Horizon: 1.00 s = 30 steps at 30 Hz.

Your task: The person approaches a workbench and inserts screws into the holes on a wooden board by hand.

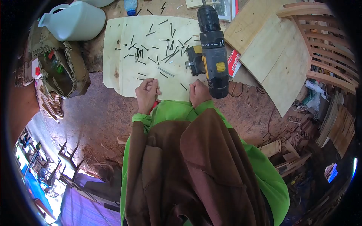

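A pale wooden board (128, 81) lies before me with many dark screws (171, 49) scattered over it. At its near edge my left hand (148, 92) is closed, fingers curled and pressed together; whatever is inside is hidden. My right hand (200, 92) rests as a fist on the same edge, its palm hidden from view. A loose screw (183, 87) lies just left of that fist. Beyond the left hand are more screws and a longer grey metal piece (166, 72). Close to my right hand, a black and yellow cordless drill (215, 56) points away from me.
A white jug (77, 20) and a torn cardboard box (71, 71) are at the left. Plywood panels (277, 64) and a slatted wooden frame (328, 37) stand at the right. A red and white box (233, 63) lies beside the drill. Cords (249, 94) trail over the floor.
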Motion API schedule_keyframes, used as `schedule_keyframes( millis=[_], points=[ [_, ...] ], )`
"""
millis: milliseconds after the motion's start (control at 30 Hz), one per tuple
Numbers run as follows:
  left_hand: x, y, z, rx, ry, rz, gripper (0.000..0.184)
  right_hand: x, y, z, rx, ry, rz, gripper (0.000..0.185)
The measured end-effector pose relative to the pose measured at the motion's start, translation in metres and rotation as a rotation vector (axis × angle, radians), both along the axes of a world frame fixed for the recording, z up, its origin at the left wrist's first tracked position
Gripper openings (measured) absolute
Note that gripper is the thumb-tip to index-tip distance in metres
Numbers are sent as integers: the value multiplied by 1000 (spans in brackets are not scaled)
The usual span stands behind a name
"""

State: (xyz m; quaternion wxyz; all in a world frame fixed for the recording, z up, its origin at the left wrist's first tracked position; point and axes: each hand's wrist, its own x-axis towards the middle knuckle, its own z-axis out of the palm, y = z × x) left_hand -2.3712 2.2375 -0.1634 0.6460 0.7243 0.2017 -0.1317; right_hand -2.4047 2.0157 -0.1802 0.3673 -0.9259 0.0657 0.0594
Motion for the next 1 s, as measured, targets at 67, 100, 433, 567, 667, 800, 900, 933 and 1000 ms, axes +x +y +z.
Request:
schedule_keyframes(
  millis=[67,100,433,567,667,800,900,933,1000],
  points=[
    [0,0,-1,7,1,-1,20,2,1,4,-33,51,12,17],
    [0,0,-1,14,1,-1,20,2,1,6,-49,78,19,17],
    [0,-2,-2,-11,6,46,18,-11,-6,-16,342,-100,-147,13],
    [0,-2,-5,-29,12,58,18,-11,-8,-21,180,-131,-57,13],
    [0,-2,-4,-24,2,57,18,-8,-5,-14,149,-122,-57,14],
    [1,-3,-4,-21,-2,57,18,-6,-6,-16,92,-118,-32,14],
    [2,-3,-1,-8,9,55,18,-4,-3,-12,54,-119,-48,16],
    [2,-3,0,-2,14,53,17,-2,-2,-9,24,-103,-36,15],
    [3,-3,1,5,16,36,18,1,1,-1,-38,-72,-11,15]
  ],
)
